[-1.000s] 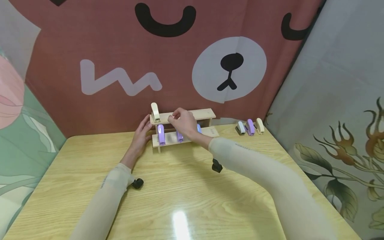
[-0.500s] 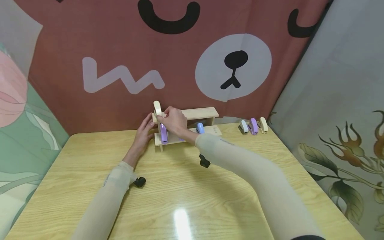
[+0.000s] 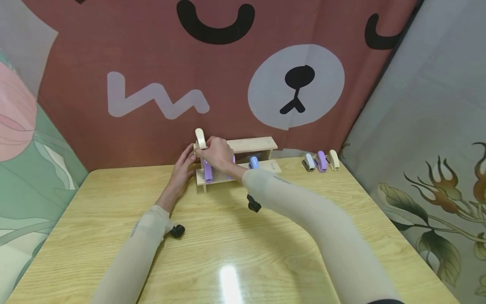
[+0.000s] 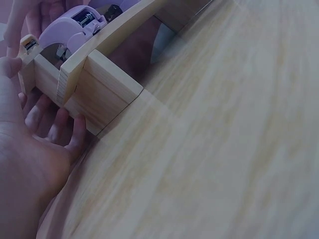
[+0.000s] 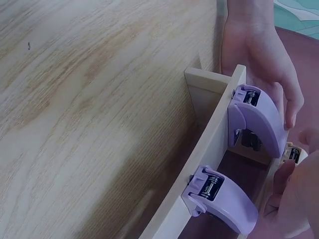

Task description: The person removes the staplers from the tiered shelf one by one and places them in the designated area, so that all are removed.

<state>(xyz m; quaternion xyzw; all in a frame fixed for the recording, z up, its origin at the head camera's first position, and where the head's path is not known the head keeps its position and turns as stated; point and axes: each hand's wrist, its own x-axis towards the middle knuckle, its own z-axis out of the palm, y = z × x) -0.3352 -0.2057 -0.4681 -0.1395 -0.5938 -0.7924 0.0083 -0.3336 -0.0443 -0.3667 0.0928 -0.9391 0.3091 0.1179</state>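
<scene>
A two-step wooden rack [image 3: 250, 145] stands at the table's back, with a cream mini stapler [image 3: 200, 138] at the upper step's left end. My right hand [image 3: 216, 153] reaches over the rack and pinches this stapler near its base; in the right wrist view its fingers partly hide the cream stapler [image 5: 295, 152]. My left hand [image 3: 181, 175] rests against the rack's left end, its fingers [image 4: 59, 124] touching the end panel. The lower step carries a purple stapler [image 3: 207, 172] at the left, another purple stapler [image 5: 224, 201] partly hidden in the head view, and a blue one [image 3: 254, 162].
Right of the rack, a pale grey-blue stapler [image 3: 309, 162], a purple stapler [image 3: 321, 161] and a cream stapler [image 3: 334, 160] stand in a row on the wooden table [image 3: 228, 236]. A bear-print curtain [image 3: 152, 50] hangs close behind the rack.
My right hand has moved left along the upper step to the cream stapler and now pinches it. My left hand has stayed at the rack's end. The head view has shifted slightly.
</scene>
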